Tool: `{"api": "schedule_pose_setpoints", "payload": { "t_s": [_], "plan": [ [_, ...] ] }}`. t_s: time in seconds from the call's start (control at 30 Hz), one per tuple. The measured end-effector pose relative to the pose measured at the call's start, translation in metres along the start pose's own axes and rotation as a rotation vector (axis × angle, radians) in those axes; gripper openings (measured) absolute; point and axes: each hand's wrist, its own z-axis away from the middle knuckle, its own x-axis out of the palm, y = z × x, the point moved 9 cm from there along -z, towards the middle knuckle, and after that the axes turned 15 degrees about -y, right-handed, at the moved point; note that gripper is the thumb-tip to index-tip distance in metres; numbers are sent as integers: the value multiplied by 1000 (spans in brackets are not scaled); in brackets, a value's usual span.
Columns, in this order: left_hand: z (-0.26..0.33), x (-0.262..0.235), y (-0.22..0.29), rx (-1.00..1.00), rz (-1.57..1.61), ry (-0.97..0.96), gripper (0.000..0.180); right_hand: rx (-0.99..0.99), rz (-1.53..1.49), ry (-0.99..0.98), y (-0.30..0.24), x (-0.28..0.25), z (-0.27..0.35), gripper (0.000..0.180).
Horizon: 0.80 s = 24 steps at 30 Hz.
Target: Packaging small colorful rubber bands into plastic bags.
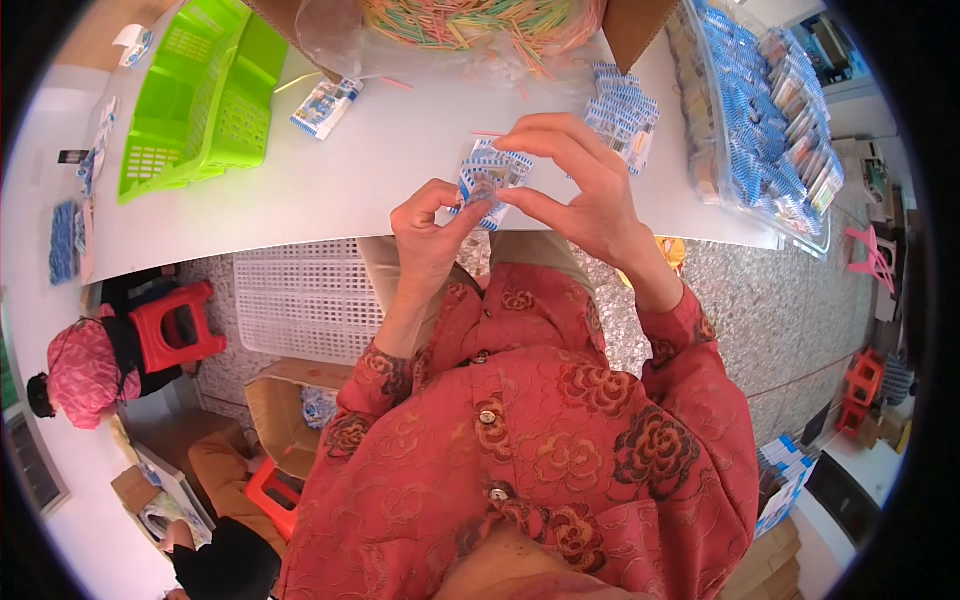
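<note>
Over the front edge of the white table (330, 205), a small clear packet with blue-and-white striped edges (482, 172) is pinched by my left hand (430, 225) between thumb and fingers. On its right side is my right hand (580, 185), with thumb and index finger well apart. The right thumb tip overlaps the packet's face, and the index fingertip is by its upper edge. What is inside the packet is too small to tell. Beyond my right fingers lies a pile of similar packets (622, 115). A single packet (326, 106) rests at the left.
Pastel thin sticks (450, 22) fill a plastic-lined carton at the back. A lime green basket (195, 130) stands left; a clear bin of packets (715, 120) stands right. Below are a white crate (290, 300), an open carton (275, 415) and a red stool (180, 325) near another person (90, 370).
</note>
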Motion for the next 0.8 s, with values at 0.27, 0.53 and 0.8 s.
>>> {"api": "schedule_pose_setpoints", "payload": {
  "t_s": [0.27,0.53,0.8],
  "plan": [
    [3,3,16,97,-132,24,14,49,135,-118,-11,17,11,31],
    [19,-3,7,98,-207,65,18,217,-48,-210,-7,34,22,24],
    [29,15,5,57,-195,-43,17,130,134,-277,-13,53,27,15]
  ]
}}
